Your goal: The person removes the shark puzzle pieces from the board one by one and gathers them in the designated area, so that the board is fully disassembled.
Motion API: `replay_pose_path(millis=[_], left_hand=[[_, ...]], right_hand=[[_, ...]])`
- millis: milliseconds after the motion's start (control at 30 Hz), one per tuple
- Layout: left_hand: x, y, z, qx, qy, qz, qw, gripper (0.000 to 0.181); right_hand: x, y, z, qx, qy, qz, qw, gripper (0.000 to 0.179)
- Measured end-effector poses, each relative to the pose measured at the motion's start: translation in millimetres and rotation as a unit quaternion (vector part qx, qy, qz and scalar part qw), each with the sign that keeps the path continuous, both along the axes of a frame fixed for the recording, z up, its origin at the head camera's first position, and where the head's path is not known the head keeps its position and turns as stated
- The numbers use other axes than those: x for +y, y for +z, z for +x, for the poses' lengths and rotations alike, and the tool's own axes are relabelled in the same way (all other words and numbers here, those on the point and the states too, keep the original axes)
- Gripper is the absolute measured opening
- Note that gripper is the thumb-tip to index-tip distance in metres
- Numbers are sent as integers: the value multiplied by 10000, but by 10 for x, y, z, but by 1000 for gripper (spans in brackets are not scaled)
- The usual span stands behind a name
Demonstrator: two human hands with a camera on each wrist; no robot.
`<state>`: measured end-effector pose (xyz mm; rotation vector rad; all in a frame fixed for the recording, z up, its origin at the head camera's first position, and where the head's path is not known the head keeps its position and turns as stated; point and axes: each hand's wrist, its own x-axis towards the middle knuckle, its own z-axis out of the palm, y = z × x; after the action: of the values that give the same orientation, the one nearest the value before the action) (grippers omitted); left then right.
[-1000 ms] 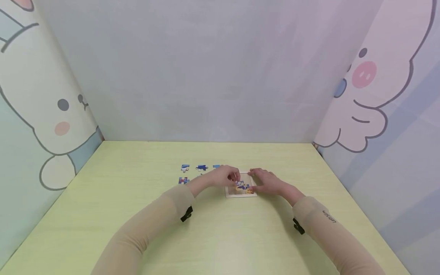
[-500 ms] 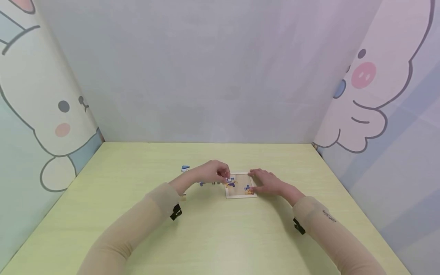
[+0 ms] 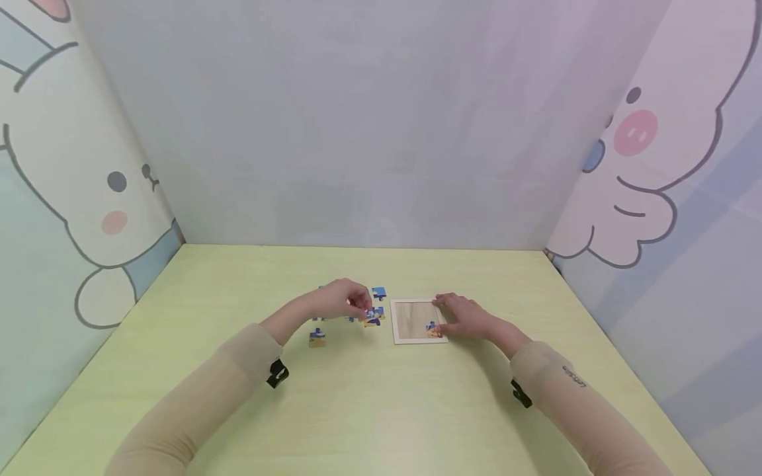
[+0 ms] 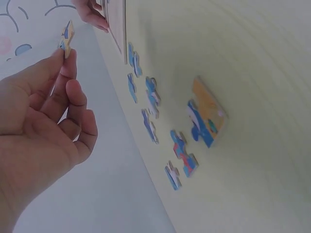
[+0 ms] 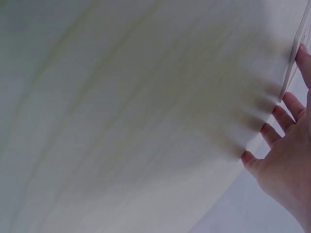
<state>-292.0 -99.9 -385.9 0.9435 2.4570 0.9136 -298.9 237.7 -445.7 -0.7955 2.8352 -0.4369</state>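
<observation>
My left hand pinches a jigsaw puzzle piece between thumb and fingertips, raised left of the wooden puzzle frame. The held piece shows blue and yellow print in the head view. My right hand rests at the frame's right side, its fingers spread and the thumb at the edge. In the right wrist view its fingertips touch the table and the frame's border. One printed piece lies in the frame's lower right corner, beside the right thumb. The rest of the frame's bottom shows bare wood.
Several loose puzzle pieces lie on the table left of the frame, partly hidden by the left hand in the head view. Among them are a blue piece at the back and a yellow-and-blue one nearer the front. A pale wall closes the back.
My left hand has moved left, carrying the pinched puzzle piece from over the frame to beside it. The right hand has stayed at the frame's right side.
</observation>
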Motion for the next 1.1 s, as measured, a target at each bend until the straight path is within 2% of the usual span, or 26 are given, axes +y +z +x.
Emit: replay_pose_path(millis=[233, 400, 633, 967, 1100], left_hand=[[-180, -139, 64, -44, -75, 23, 10000, 5], [-265, -255, 99, -53, 11, -59, 10000, 5], [-315, -399, 92, 105, 30, -191, 9998, 4], [-290, -436, 81, 251, 7, -262, 9993, 5], [-277, -408, 81, 304, 144, -366, 9988, 4]], right_hand=[[7, 7, 21, -19, -10, -29, 10000, 65], [4, 9, 20, 9, 9, -34, 10000, 65], [5, -4, 1, 14, -9, 17, 10000, 65], [-6, 36, 22, 14, 21, -19, 10000, 66], [-9, 50, 37, 3, 6, 16, 10000, 66]])
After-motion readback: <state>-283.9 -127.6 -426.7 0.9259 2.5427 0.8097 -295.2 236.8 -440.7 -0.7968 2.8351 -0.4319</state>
